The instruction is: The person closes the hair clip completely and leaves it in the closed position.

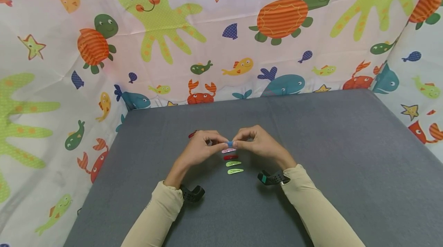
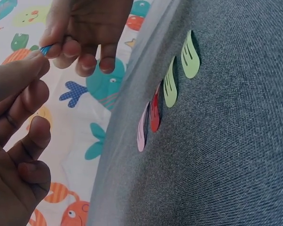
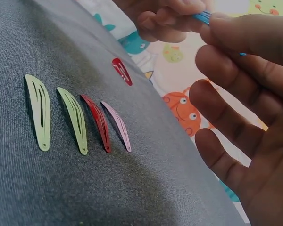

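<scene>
A blue hair clip is pinched at both ends, between thumb and forefinger of my left hand and of my right hand. Fingertips cover most of it; a short blue stretch shows in the right wrist view. Below the hands, a column of snap clips lies on the grey cloth: a pink clip, a red clip, a light green clip and another light green clip nearest me. Beyond my left hand lies a second red clip, partly hidden by that hand in the head view.
The grey cloth-covered table reaches its far edge against a curtain printed with sea animals, which also runs along both sides. Black wrist bands sit on both wrists, close over the cloth.
</scene>
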